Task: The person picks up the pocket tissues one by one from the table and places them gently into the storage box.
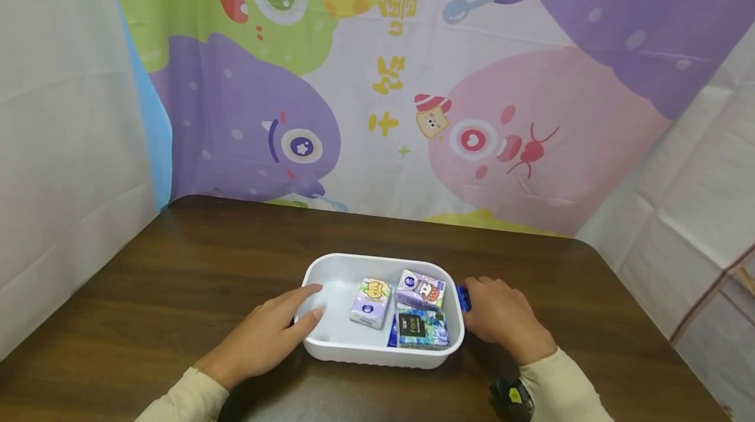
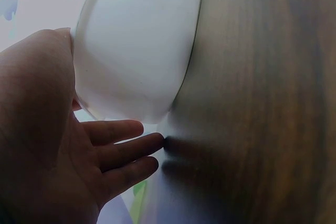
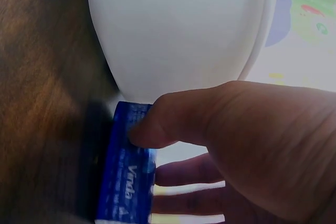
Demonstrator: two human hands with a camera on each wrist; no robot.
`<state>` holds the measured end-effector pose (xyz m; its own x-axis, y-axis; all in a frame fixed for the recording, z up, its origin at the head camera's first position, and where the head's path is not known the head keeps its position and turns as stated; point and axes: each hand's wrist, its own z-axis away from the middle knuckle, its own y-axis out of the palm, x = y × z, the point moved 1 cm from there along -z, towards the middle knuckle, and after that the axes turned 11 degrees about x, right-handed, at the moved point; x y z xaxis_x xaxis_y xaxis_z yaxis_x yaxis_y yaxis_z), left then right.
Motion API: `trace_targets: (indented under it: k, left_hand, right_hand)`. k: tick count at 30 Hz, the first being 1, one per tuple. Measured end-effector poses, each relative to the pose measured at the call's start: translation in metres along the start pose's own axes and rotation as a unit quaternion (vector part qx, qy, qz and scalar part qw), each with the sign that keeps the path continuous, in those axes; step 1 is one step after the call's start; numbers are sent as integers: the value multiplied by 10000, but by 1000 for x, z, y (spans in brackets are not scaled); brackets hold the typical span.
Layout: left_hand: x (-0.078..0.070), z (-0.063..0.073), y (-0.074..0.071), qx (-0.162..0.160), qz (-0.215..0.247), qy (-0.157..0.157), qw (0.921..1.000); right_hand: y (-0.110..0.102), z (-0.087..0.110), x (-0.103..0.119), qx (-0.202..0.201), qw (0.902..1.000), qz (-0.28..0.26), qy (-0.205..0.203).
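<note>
A white plastic basin [image 1: 339,350] sits on the table. My left hand [image 1: 265,333] rests at its left end, thumb and index finger reaching over the rim; in the left wrist view the other fingers stretch loosely below that end. Beyond the basin's right end, my right hand [image 1: 501,314] pinches a blue Vinda tissue pack [image 3: 126,166] between thumb and fingers, low beside the outer wall. Inside the basin lie a purple and green tissue pack [image 1: 370,303], a purple cartoon tissue pack [image 1: 420,289] and a floral "Face" tissue pack [image 1: 423,329]. Some blue packaging [image 1: 392,333] peeks out under the floral one.
The dark wooden table [image 1: 224,258] extends around the basin. A cartoon-printed cloth [image 1: 377,166] hangs along its far edge, with white cloth [image 1: 65,147] at the left and more at the right. A black strap device [image 1: 512,399] is by my right sleeve.
</note>
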<state>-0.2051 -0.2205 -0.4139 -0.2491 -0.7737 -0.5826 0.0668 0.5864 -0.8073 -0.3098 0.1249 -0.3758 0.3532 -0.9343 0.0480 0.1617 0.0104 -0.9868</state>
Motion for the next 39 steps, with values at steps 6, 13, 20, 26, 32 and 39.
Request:
trace_targets:
  k: [6,13,20,26,32,39]
  left_hand:
    - [0,0,0,-22,-25,31,10000]
    - [1,0,1,-10,9,34,10000]
    - [0,0,1,-12,-19,46,10000]
    - [0,-1,1,-34,-47,82,9999]
    - [0,0,0,-16,-37,59,10000]
    - [0,1,0,-12,-20,40,10000]
  right_hand:
    - [0,-1,0,9,9999,-107,-67]
    - [1,0,1,-23,9999,-120,-94]
    - [1,0,1,7,10000,-86,-44]
    - [1,1,-1,-95,9998,-150,-12]
    - [0,0,0,-51,9998,-195,41]
    - [-1,0,1,-38,9998,-203,33]
